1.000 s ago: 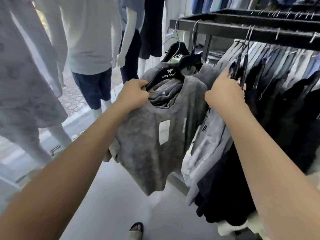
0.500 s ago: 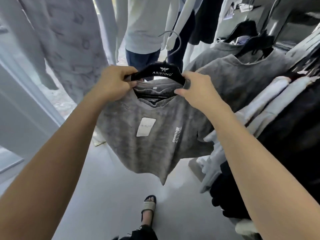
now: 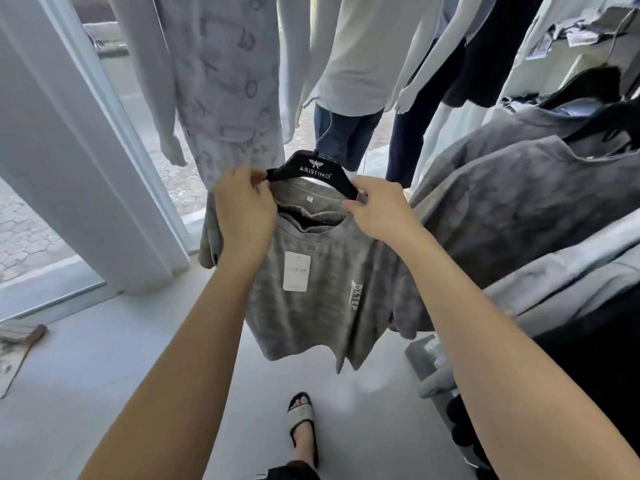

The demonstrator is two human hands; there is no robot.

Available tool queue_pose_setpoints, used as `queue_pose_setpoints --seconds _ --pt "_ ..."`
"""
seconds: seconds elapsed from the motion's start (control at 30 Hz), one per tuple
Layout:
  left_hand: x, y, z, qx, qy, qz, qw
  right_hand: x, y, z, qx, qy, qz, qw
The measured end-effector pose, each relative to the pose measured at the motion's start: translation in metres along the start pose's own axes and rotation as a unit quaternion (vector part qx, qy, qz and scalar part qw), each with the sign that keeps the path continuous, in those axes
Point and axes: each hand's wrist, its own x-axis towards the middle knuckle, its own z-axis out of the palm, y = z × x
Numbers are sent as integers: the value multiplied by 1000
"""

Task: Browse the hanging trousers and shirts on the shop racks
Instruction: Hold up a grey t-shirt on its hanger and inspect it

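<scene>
Grey T-shirt (image 3: 322,306) hangs on a black hanger (image 3: 313,169) held up left of the racked shirts (image 3: 519,202). Left hand (image 3: 244,209) and right hand (image 3: 379,211) each pinch one hanger shoulder, hands apart.

Both forearms were bare from the lower edge of the view up to the wrists, with no sleeve, watch, bracelet or ring showing on either. The left hand (image 3: 246,209) and the right hand (image 3: 379,211) carried no gloves, and their nails looked short and unpainted. Below, one foot wore an open-toed slide sandal (image 3: 302,419) with a broad pale grey ribbed strap across the instep and a black sole, the toes uncovered at the front. At the bottom edge a dark, black-looking garment hem (image 3: 292,472) showed above that foot, too little of it visible to tell its kind.
</scene>
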Motion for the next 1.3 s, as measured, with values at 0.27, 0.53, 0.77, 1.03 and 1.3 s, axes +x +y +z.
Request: queue_pose_setpoints --seconds 0.27,0.53,0.77,1.03,1.3 --pt "-25 20 32 -117 -200 -146 962 -2 -21 40 49 -18 7 999" --pt "-20 14 30 -146 -189 -203 950 -6 -21 50 177 -164 -7 970" --pt "-1 19 -11 -132 -286 -205 927 -8 -6 31 379 -259 58 886" --pt "3 15 -38 -102 -373 -248 888 -7 1 -10 403 -101 146 898" --pt "0 46 -29 26 -345 -98 933 -24 17 -24 276 -164 163 933"
